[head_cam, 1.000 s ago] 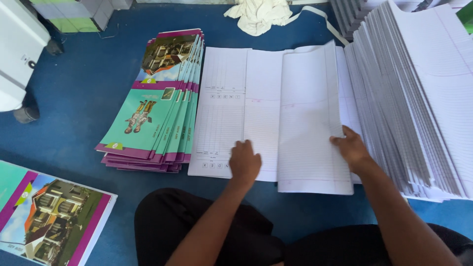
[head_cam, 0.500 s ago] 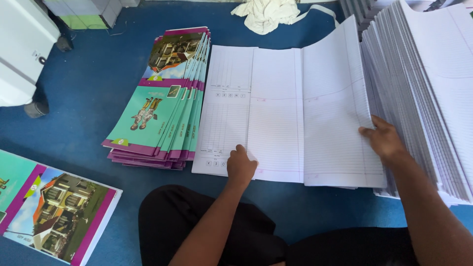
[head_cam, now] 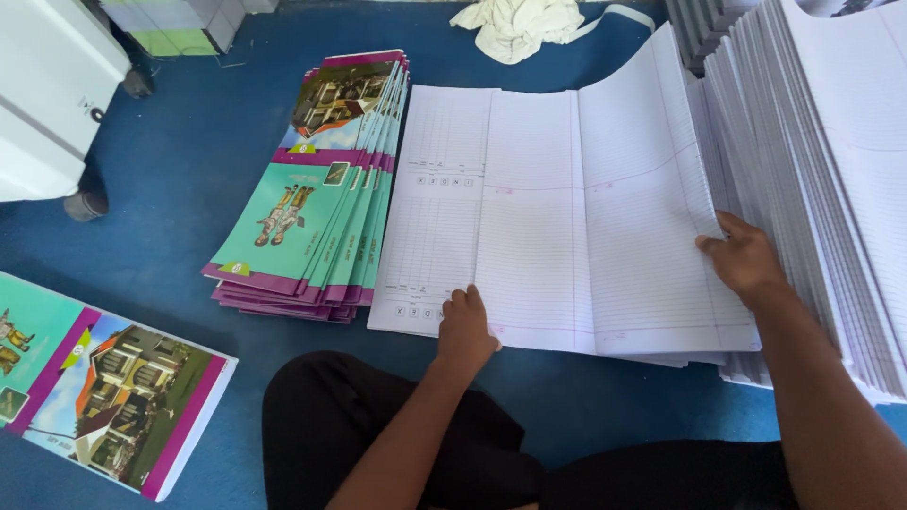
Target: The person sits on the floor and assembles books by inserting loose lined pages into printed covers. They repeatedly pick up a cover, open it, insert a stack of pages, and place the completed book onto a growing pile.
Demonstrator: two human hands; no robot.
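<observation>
Right hand (head_cam: 746, 257): moved further right since the earlier frames, fingers pinching the edge of the top ruled sheet (head_cam: 642, 217), now drawn off the white stack (head_cam: 831, 170). Left hand (head_cam: 465, 326): unmoved, fingers together, pressing flat the spread sheets (head_cam: 491, 208) on the blue floor (head_cam: 170, 189). Left of these, fanned teal-and-magenta covers (head_cam: 312, 198) bearing a house picture; another pile (head_cam: 104, 387) at lower left.

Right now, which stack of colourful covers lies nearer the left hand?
The fanned stack of covers beside the ruled sheets, close to the left hand; the other stack lies farther left.
</observation>
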